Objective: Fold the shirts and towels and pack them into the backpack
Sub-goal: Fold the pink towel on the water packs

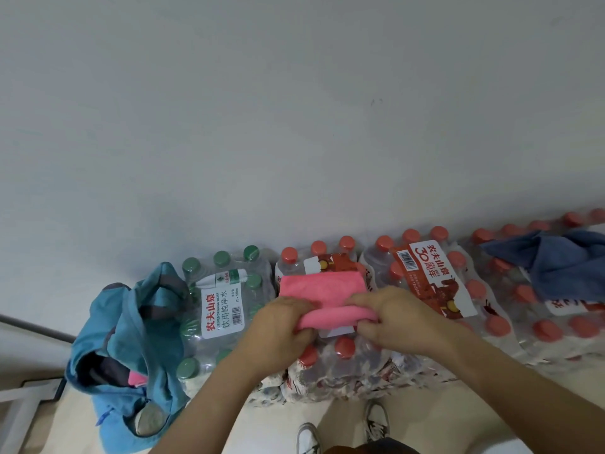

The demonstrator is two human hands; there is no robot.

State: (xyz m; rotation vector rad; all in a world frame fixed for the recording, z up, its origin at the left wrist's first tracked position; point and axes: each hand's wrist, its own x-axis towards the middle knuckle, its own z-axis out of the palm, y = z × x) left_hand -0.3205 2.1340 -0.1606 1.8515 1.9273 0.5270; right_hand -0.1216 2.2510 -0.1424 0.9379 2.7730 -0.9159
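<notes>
A pink towel lies folded on top of a pack of red-capped water bottles. My left hand grips its near left edge and my right hand grips its near right edge, where the cloth is rolled over. A blue backpack stands open on the floor at the left, with something pink inside its mouth. A crumpled blue cloth lies on the bottle packs at the far right.
A green-capped bottle pack stands between the backpack and the towel. More red-capped packs run along the white wall to the right. My shoes are on the pale floor below. A grey metal frame sits at the lower left.
</notes>
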